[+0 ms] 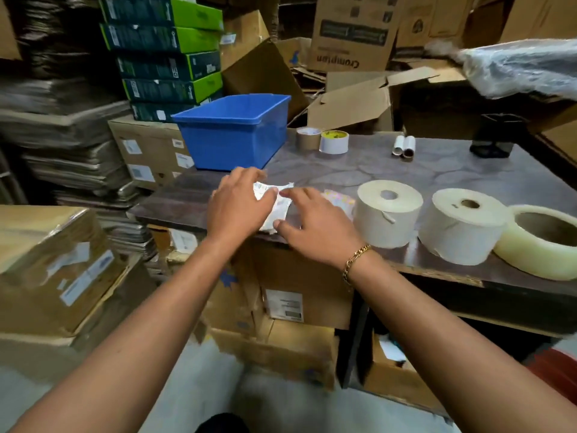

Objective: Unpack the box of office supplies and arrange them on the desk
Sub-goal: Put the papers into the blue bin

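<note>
1. Packet (277, 204), white with small print, is lying flat near the near-left corner of the desk (406, 176), its long axis running from the desk's front edge away toward the blue bin (232, 132); the far end is showing ragged between the two hands.
2. The left hand (239, 203) is resting palm-down on the packet's left side, fingers loosely together and curled over it, the thumb pressing its top face.
3. The right hand (315, 221) is lying palm-down on the packet's right side, fingers spread a little, the thumb touching the near end; a gold chain bracelet (356, 260) is sitting on that wrist.
4. A small sheet with coloured dots (338, 198) is peeking out just beyond the right hand, flat on the desk.
5. Two white label rolls (387, 210) are standing on end to the right, side by side, and a clear tape roll (543, 242) is lying flat at the right edge.
6. Further back, a brown tape roll (307, 137) and a white tape roll (334, 142) are touching each other beside the bin, with two small paper tubes (404, 146) lying well apart from them.
7. Cardboard boxes (56, 260) are crowding the floor all around.
</note>
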